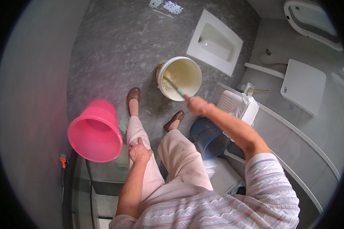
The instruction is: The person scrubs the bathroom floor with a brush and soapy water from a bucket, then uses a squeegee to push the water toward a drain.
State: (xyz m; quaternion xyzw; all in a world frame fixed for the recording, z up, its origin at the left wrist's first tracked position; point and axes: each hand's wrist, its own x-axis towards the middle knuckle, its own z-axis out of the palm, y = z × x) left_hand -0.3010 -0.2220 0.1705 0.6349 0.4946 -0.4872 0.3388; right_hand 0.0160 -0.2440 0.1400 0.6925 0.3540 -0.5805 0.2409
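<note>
My right hand [198,105] grips the pale handle end of a long-handled tool [173,85]. The shaft slants down into a white plastic bucket [195,75], where its yellowish head meets the inner wall at the left. Something pale and wet-looking lies around that head, too blurred to name. The bucket's mouth faces up toward me. On the knee of my light trousers [136,128] rests my left hand [140,151], holding nothing, its fingers apart. Left of that knee is a pink plastic bucket [96,137], tipped so its interior shows.
Beyond the white bucket a squat toilet [218,40] is set in the wet grey floor [117,43]. At right are a blue bin [209,143], a white ribbed plastic piece [228,101] and a wall-mounted cistern [304,86]. A floor drain area [166,7] shows at the top.
</note>
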